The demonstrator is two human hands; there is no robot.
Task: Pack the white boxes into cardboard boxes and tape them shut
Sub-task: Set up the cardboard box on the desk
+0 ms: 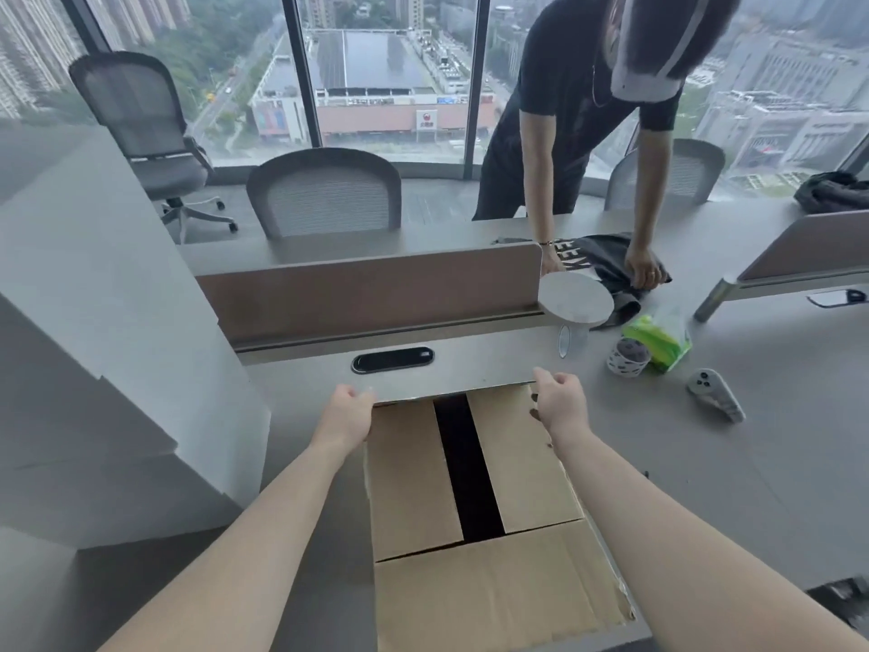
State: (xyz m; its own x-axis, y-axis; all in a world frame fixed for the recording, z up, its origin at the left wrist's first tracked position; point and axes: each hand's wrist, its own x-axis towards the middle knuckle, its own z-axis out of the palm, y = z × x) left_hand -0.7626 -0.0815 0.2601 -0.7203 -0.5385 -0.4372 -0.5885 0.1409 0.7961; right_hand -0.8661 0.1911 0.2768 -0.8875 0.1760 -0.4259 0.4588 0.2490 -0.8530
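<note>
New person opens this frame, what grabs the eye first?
The cardboard box at bottom centre, a dark gap between its top flaps, left hand and right hand gripping its far corners. Beyond the desk divider, at upper right, a second person bends over a dark garment.

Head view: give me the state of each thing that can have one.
cardboard box: untaped, dark gap between its top flaps.
left hand: grips the box's far left corner.
right hand: grips its far right corner.
tape roll: on the table, no hand on it.
tissue pack: lying beside the tape roll.
phone: face down on the table.
</note>
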